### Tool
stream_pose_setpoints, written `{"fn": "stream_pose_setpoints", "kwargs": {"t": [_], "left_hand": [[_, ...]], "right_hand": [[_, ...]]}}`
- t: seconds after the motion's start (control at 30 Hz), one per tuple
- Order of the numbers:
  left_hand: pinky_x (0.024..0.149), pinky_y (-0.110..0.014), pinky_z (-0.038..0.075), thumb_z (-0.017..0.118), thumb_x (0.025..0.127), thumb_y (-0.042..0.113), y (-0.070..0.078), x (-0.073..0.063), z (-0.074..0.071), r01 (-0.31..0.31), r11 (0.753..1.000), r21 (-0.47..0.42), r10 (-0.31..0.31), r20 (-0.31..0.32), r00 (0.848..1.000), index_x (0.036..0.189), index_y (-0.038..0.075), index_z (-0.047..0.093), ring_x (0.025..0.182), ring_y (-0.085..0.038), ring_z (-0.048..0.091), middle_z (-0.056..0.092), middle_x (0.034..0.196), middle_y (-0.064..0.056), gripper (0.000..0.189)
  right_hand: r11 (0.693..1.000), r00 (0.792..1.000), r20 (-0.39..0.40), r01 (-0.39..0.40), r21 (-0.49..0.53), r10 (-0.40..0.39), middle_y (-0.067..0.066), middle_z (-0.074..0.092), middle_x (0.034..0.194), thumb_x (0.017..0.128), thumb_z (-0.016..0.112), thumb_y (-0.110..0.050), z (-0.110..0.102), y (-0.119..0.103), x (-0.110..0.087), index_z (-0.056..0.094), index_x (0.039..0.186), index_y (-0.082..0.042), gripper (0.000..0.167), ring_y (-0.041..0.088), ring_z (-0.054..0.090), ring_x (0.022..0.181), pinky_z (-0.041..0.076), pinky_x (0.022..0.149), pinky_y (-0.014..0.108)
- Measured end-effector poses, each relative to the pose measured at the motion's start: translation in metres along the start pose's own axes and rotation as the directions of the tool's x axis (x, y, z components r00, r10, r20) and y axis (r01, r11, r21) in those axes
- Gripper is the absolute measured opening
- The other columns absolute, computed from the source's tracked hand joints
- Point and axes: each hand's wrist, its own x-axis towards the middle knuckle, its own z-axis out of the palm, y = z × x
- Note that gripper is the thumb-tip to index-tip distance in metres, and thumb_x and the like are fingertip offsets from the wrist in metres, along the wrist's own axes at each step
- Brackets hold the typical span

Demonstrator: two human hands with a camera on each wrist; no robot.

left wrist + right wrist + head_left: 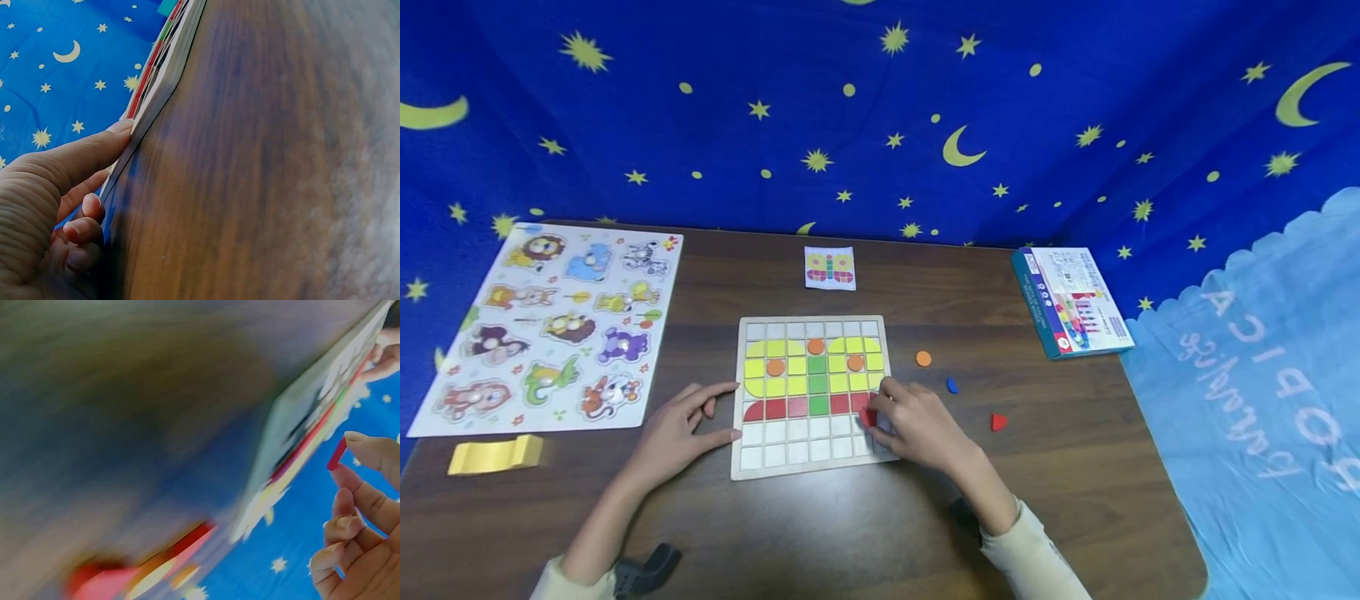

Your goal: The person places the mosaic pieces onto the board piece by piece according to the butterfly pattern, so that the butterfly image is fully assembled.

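Observation:
A wooden grid board lies on the table, with yellow, green and red tiles and orange discs forming a butterfly-like pattern on its upper rows. The lower rows show pale bare squares. My left hand rests its thumb and index finger against the board's left edge; its other fingers bend inward. Above the board's right side, my right hand pinches a small red tile between thumb and index finger. That hand partly covers the board's lower right corner in the head view.
Right of the board lie an orange disc, a blue piece and a red piece. Behind it is a butterfly picture card. An animal puzzle board and yellow block sit left; a box stands back right.

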Motion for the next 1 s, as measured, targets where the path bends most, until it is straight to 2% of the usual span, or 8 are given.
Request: {"fn": "stream_pose_setpoints", "kwargs": {"t": [0.17,0.53,0.8,1.0], "left_hand": [[0.06,-0.025,0.029,0.085,0.078,0.032,-0.001,0.0,0.002,0.001,1.0,-0.001,-0.001,0.001,1.0,0.131,0.015,0.063,0.068,-0.008,0.034,0.044,0.086,0.001,0.059],[0.061,-0.025,0.029,0.084,0.079,0.029,-0.003,0.0,0.001,-0.019,1.0,-0.025,0.018,-0.009,1.0,0.13,0.015,0.063,0.068,-0.008,0.034,0.044,0.086,0.002,0.057],[0.059,-0.025,0.031,0.085,0.077,0.028,-0.004,0.002,0.002,-0.043,0.998,-0.038,0.043,-0.02,0.999,0.128,0.016,0.065,0.067,-0.006,0.035,0.045,0.085,0.003,0.056],[0.059,-0.025,0.031,0.086,0.077,0.026,-0.004,0.0,0.001,-0.042,0.998,-0.05,0.04,-0.032,0.999,0.128,0.016,0.065,0.067,-0.005,0.035,0.045,0.085,0.004,0.056]], "right_hand": [[0.998,0.998,0.002,0.068,-0.016,-0.068,0.0,0.057,0.085,0.085,0.077,-0.027,0.003,-0.021,0.024,0.073,0.096,-0.01,0.021,0.008,0.048,0.066,0.041,0.061,0.022],[0.991,0.982,0.135,0.13,0.018,-0.131,0.001,0.064,0.102,0.09,0.072,-0.032,0.01,-0.063,0.066,0.073,0.11,-0.012,0.029,0.011,0.059,0.081,0.049,0.076,0.024],[0.973,0.975,0.087,0.212,-0.096,-0.204,-0.001,0.063,0.097,0.091,0.068,-0.032,0.026,-0.087,0.087,0.074,0.097,-0.014,0.019,0.009,0.061,0.077,0.05,0.072,0.025],[0.965,0.979,0.066,0.202,-0.168,-0.194,-0.002,0.063,0.093,0.089,0.067,-0.026,0.034,-0.095,0.096,0.073,0.09,-0.015,0.012,0.008,0.061,0.074,0.047,0.064,0.024]]}}
